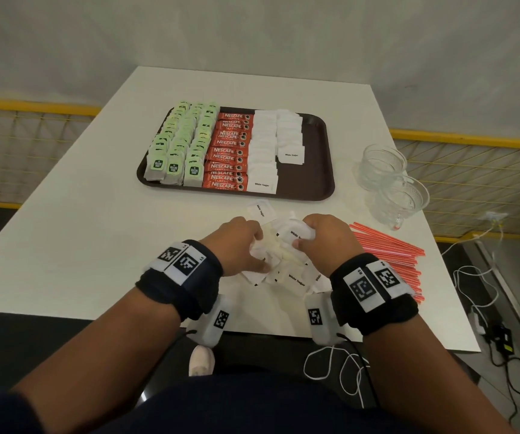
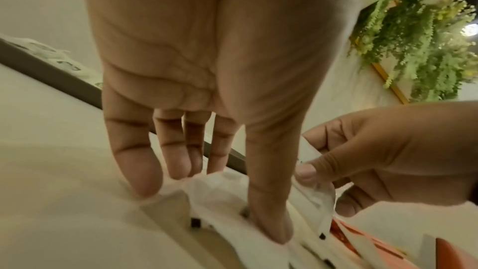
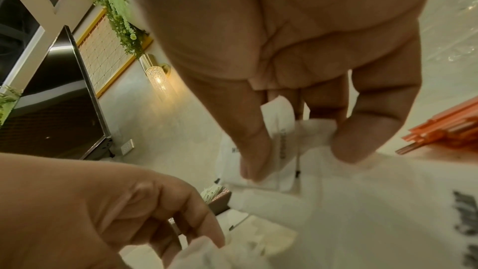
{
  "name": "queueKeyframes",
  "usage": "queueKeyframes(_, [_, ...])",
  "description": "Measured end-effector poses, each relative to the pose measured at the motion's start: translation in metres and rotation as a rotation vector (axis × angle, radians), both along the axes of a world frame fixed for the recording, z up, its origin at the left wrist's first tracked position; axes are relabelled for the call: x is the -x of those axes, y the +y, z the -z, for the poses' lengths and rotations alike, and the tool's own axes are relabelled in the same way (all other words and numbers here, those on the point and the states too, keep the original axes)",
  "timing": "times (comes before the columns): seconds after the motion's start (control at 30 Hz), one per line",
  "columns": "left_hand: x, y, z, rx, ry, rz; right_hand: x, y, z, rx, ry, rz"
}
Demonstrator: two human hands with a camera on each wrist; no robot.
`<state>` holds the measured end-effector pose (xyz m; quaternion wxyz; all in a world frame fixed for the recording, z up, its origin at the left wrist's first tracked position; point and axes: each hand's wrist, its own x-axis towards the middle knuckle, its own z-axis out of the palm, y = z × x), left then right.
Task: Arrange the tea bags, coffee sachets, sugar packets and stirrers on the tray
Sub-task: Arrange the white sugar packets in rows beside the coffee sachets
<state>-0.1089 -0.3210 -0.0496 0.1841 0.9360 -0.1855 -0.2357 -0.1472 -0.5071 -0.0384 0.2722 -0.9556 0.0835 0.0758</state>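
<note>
Sugar packets (image 1: 287,261), white squares printed "White Sugar", lie in a loose heap on the white surface (image 1: 74,233) right in front of me, just short of the tray's near rim. On the brown tray (image 1: 312,170) I see 3 rows of green-tagged tea bags (image 1: 177,145) at the left, 1 column of red Nescafe coffee sachets (image 1: 229,151) beside them, then 2 columns of sugar, the right one shorter.

My left hand (image 1: 240,245) reaches down into the heap, fingers (image 2: 145,171) fairly straight with their tips on the paper and the thumb pressing a packet onto the surface. My right hand (image 1: 324,242) is curled, thumb and fingers (image 3: 362,134) pinching a small wad of packets lifted off the pile.

Orange stirrers (image 1: 390,255) lie in a bundle just right of my right wrist, running toward the surface's right edge. Clear glass cups (image 1: 390,183) stand beyond them, near the tray's right rim. A bare strip of tray floor shows along its right side, and the surface's left half lies open.
</note>
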Motion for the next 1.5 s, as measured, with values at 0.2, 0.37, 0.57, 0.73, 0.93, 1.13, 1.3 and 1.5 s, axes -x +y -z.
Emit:
queueKeyframes(0.2, [0.001,-0.006,-0.001,-0.058,-0.018,0.048,0.000,0.001,0.002,-0.027,-0.026,-0.015])
queueKeyframes(0.37, [-0.003,-0.008,-0.004,-0.082,-0.003,0.058,-0.001,0.002,-0.001,-0.047,-0.050,-0.026])
queueKeyframes(0.57, [-0.005,-0.008,0.001,-0.021,-0.051,0.037,-0.003,0.002,-0.003,-0.091,-0.098,-0.019])
queueKeyframes(0.73, [-0.018,0.008,-0.003,0.297,0.037,-0.216,-0.009,-0.006,-0.012,-0.185,-0.169,-0.021])
queueKeyframes(0.93, [-0.032,0.006,-0.020,0.996,0.498,-0.528,-0.028,0.000,-0.030,-0.449,-0.040,-0.138])
queueKeyframes(1.13, [-0.054,0.006,-0.028,1.204,0.820,-0.464,-0.061,0.012,-0.037,-0.366,-0.038,-0.185])
queueKeyframes(1.3, [-0.087,0.006,-0.021,1.179,0.713,-0.403,-0.099,0.016,-0.035,-0.221,-0.128,-0.112])
queueKeyframes(1.5, [-0.128,0.007,-0.018,1.219,0.645,-0.397,-0.137,0.012,-0.031,-0.315,-0.152,0.047])
